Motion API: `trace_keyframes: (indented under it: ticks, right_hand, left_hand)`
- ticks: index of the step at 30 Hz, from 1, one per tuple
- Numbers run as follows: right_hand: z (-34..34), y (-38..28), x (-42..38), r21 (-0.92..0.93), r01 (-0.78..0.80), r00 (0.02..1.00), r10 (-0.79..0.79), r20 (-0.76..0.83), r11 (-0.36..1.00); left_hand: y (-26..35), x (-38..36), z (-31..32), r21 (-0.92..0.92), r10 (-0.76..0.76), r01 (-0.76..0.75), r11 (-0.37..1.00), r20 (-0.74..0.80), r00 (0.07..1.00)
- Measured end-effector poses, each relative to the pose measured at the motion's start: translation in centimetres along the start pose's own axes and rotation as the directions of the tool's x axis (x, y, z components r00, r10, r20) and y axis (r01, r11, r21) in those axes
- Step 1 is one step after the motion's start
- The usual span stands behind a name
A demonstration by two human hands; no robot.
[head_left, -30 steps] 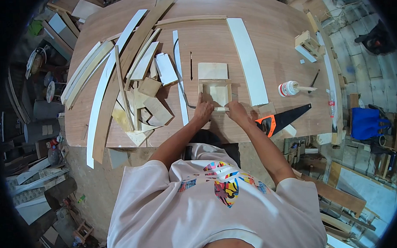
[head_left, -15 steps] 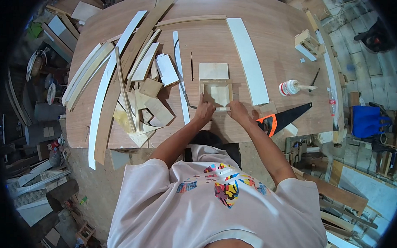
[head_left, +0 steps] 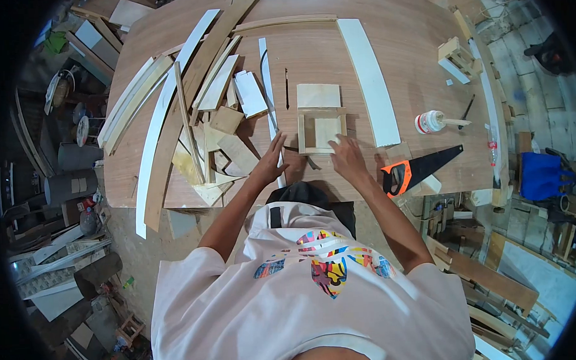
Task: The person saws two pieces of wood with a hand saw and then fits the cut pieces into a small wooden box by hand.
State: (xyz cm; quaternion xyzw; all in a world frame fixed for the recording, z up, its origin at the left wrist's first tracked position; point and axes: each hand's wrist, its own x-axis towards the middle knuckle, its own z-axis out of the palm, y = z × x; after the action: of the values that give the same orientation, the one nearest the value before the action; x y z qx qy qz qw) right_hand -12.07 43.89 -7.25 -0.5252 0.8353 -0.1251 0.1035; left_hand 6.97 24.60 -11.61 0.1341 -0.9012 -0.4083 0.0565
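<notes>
A small open-topped wooden box point(head_left: 323, 110) sits on the table in front of me, with a flat pale wood piece point(head_left: 318, 95) against its far side. My right hand point(head_left: 350, 157) grips the box's near right corner with bent fingers. To the left of the box, my left hand point(head_left: 270, 160) is open, its fingers stretched over a narrow white strip point(head_left: 269, 92) and apart from the box. A thin dark curved strip point(head_left: 312, 162) shows by the box's near left corner; part of it is hidden near my left hand.
Wood offcuts point(head_left: 227, 120) and long boards point(head_left: 154, 153) cover the left side. Rightward lie a wide white board point(head_left: 368, 82), an orange-handled saw point(head_left: 421, 170) and a white glue jar point(head_left: 429, 122) with a stick. A small wooden frame point(head_left: 456, 60) stands farther right.
My left hand has let go of the box's near edge and moved left to the white strip. My right hand stays at the box's near right corner. The whole view has shifted slightly.
</notes>
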Motion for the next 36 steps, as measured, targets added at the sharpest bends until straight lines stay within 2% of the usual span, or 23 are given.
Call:
trace_keyframes:
  ticks: [1,2,3,5,7,8,10,11,12,14,15,20,22,25,27,29,32,36]
  right_hand:
    - [0.4,-0.4,0.1,0.008,0.165,0.977,-0.162,-0.141,0.986]
    - [0.6,-0.9,0.4,0.009,0.165,0.977,-0.162,-0.140,0.986]
    - [0.9,-1.6,0.8,0.064,0.170,0.981,-0.163,-0.108,0.983]
    - [1.3,-2.7,1.9,0.119,0.177,0.983,-0.169,-0.077,0.977]
    - [1.5,-3.2,2.8,0.110,0.113,0.981,-0.128,0.143,0.988]
    - [2.0,-3.0,3.3,0.110,0.115,0.981,-0.130,0.143,0.987]
    - [3.6,-2.4,4.0,0.115,0.080,0.966,-0.105,0.235,0.990]
    - [3.6,-2.3,4.1,0.115,0.082,0.966,-0.107,0.236,0.990]
    - [3.7,-2.2,4.1,0.173,0.078,0.973,-0.113,0.203,0.982]
    - [3.7,-2.1,4.1,0.230,0.071,0.979,-0.112,0.171,0.971]
    - [3.6,-2.0,4.0,0.246,0.048,0.973,-0.101,0.208,0.968]
    - [4.2,-1.5,3.9,0.289,0.002,0.964,-0.079,0.253,0.957]
    - [4.4,-1.4,3.7,0.278,0.060,0.974,-0.117,0.196,0.959]
    - [4.9,-1.2,3.8,0.263,0.071,0.969,-0.129,0.209,0.962]
    - [5.0,-1.2,3.8,0.254,0.068,0.971,-0.123,0.207,0.965]
    - [4.9,-1.2,3.7,0.244,0.064,0.972,-0.116,0.206,0.968]
    - [5.2,-1.0,3.7,0.258,0.081,0.976,-0.129,0.175,0.963]
    - [5.1,-1.2,3.7,0.290,0.049,0.979,-0.103,0.174,0.956]
  left_hand:
    - [-1.2,-0.4,1.1,0.001,-0.001,0.001,1.000,0.001,1.000]
    - [-2.7,-0.8,2.6,-0.085,-0.031,0.029,0.996,-0.023,0.999]
    - [-2.7,-1.0,2.9,-0.170,-0.063,0.055,0.984,-0.045,0.997]
    - [-1.7,-0.6,3.8,-0.185,-0.087,0.074,0.980,-0.068,0.994]
    - [-0.6,0.4,4.5,-0.245,-0.208,0.208,0.947,0.026,0.978]
    - [-1.3,0.8,5.6,-0.256,-0.184,0.182,0.949,0.017,0.983]
    - [-0.2,1.6,5.8,-0.204,-0.183,0.179,0.962,0.001,0.983]
    - [-0.2,2.0,6.4,-0.151,-0.179,0.175,0.973,-0.015,0.984]
    - [-0.3,2.5,6.9,-0.145,-0.156,0.141,0.979,-0.093,0.983]
    - [-0.3,2.8,7.1,-0.140,-0.191,0.178,0.974,-0.087,0.978]
    - [-0.1,3.0,7.0,-0.135,-0.223,0.211,0.968,-0.079,0.972]
    - [0.3,3.8,6.4,-0.185,-0.220,0.209,0.960,-0.041,0.975]
    - [0.6,3.8,6.2,-0.168,-0.235,0.225,0.960,-0.045,0.971]
    - [0.2,3.7,6.4,-0.198,-0.200,0.186,0.962,-0.050,0.979]
    - [0.8,3.8,6.2,-0.157,-0.239,0.225,0.962,-0.075,0.968]
    - [1.0,3.6,6.5,-0.164,-0.185,0.168,0.972,-0.091,0.978]
    - [1.3,3.6,6.7,-0.184,-0.191,0.151,0.971,-0.225,0.955]
    - [1.0,3.7,6.6,-0.086,-0.157,0.148,0.985,-0.116,0.981]
